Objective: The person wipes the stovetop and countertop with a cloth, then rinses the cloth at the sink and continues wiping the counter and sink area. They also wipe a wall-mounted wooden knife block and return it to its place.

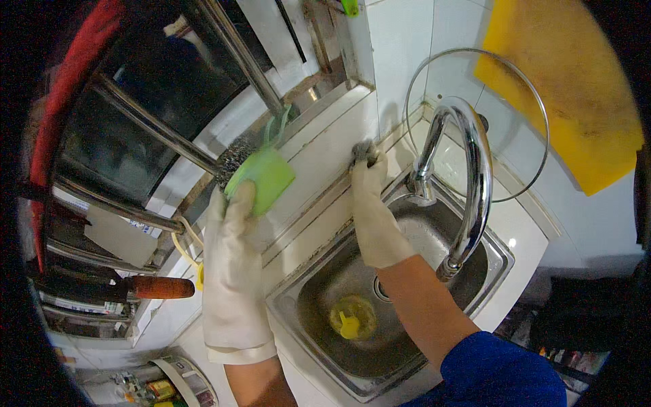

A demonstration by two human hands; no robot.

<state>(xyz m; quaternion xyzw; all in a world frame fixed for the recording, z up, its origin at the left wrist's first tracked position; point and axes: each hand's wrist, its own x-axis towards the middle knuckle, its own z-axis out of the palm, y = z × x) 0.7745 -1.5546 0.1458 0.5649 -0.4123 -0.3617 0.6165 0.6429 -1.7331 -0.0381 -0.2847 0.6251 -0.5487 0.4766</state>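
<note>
Both my hands wear cream rubber gloves. My left hand (231, 244) grips a light green flat object (264, 180) by its edge, thumb on its face, near the window bars. A pale green loop (277, 124) rises from that object towards a metal bar; whether it is hooked there I cannot tell. My right hand (368, 173) presses a dark scouring pad (363, 150), apparently steel wool, near the corner of the white tiled ledge (325, 135). Below my right forearm lies a stainless steel sink (325, 356), holding a clear round container (363, 310) with a yellow scoop (349, 325).
A chrome gooseneck faucet (483, 168) arches over the sink. Behind it a glass lid (546, 122) with a metal rim leans near a yellow board (564, 91). Metal window bars (157, 132) and an orange-handled tool (163, 287) are at the left.
</note>
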